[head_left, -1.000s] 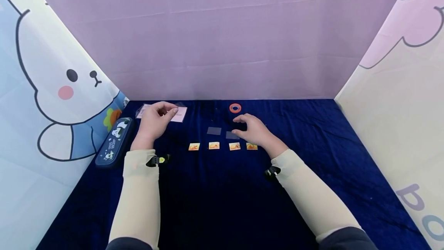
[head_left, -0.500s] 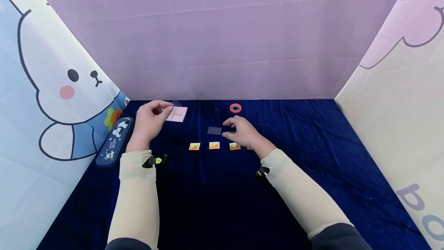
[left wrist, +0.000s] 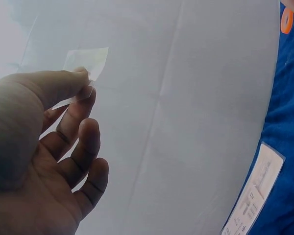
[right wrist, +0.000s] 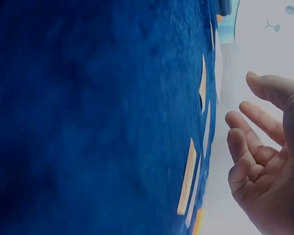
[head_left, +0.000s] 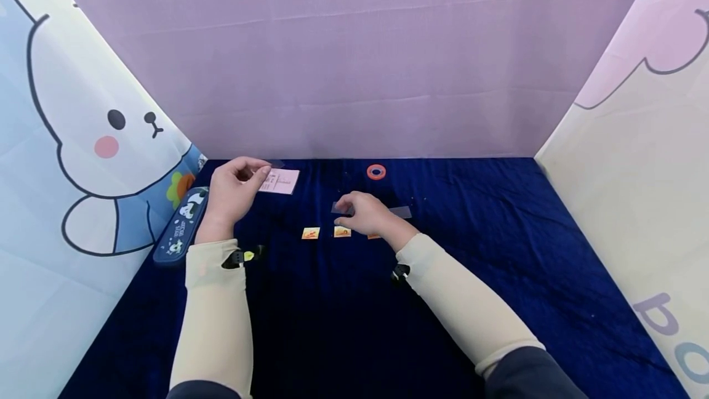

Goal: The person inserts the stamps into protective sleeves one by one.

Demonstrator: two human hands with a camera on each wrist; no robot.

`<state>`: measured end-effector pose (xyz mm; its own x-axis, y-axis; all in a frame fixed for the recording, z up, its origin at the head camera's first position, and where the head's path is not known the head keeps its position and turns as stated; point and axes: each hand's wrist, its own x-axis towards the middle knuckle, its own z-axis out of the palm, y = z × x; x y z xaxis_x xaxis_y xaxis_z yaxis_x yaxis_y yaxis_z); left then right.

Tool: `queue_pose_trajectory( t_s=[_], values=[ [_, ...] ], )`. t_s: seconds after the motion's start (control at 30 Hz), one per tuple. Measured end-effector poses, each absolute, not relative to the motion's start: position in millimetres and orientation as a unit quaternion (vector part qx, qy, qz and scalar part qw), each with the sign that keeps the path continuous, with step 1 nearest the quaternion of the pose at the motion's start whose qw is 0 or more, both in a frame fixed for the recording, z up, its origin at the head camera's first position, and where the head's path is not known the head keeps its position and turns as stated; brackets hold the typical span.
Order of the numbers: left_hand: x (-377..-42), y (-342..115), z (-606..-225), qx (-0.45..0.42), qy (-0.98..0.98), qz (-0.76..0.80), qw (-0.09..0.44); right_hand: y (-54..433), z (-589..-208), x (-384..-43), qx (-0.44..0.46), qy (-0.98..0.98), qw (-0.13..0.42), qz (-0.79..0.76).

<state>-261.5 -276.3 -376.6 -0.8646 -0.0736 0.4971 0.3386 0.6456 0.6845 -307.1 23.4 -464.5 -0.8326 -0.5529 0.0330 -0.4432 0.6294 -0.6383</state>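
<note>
My left hand (head_left: 231, 193) pinches a small clear plastic piece (left wrist: 90, 58) between thumb and forefinger, its other fingers loosely bent. It hovers beside a pink printed card (head_left: 282, 181). My right hand (head_left: 365, 213) is above the cloth, thumb and fingers apart with nothing between them in the right wrist view. Under and around it lie small yellow-orange picture cards, one to its left (head_left: 311, 233) and one just below its thumb (head_left: 342, 233). A clear rectangular plastic piece (head_left: 400, 212) shows behind the right wrist; another (head_left: 335, 208) is partly covered by the fingers.
A red-orange tape roll (head_left: 376, 172) lies near the back wall. At the left stands a dark blue panda pencil case (head_left: 181, 226) against the cartoon-printed side wall. Dark blue cloth (head_left: 343, 325) covers the table, with a lilac curtain (head_left: 354, 66) behind.
My right hand has moved left across the clear pieces and picture cards, uncovering a clear piece on the right. My left hand has drifted slightly left, still pinching the plastic, exposing more pink card.
</note>
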Motion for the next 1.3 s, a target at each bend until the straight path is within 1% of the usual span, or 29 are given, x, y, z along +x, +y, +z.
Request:
queue_pose_trajectory(
  t_s=[0.23, 0.5, 0.73, 0.9, 1.13, 1.3],
  values=[
    [-259.0, -276.3, -373.3, -0.076, -0.87, -0.417, 0.252, 3.8, -468.1, -308.0, -0.291, 0.9, 0.087, -0.314],
    [-258.3, -278.7, -372.2, -0.067, -0.871, -0.414, 0.257, -14.5, -467.8, -301.3, -0.301, 0.903, 0.109, -0.285],
    [-256.2, -282.4, -370.7, -0.061, -0.871, -0.411, 0.261, -26.7, -468.7, -298.9, -0.305, 0.911, 0.104, -0.257],
    [-253.3, -286.9, -368.9, -0.056, -0.866, -0.419, 0.269, -31.0, -469.1, -298.4, -0.298, 0.916, 0.106, -0.246],
    [-250.7, -289.6, -366.5, -0.05, -0.852, -0.444, 0.273, -32.2, -470.4, -300.6, -0.28, 0.917, 0.126, -0.255],
    [-253.2, -287.7, -367.6, -0.039, -0.846, -0.459, 0.269, -31.3, -469.9, -301.7, -0.288, 0.919, 0.127, -0.237]
  ],
)
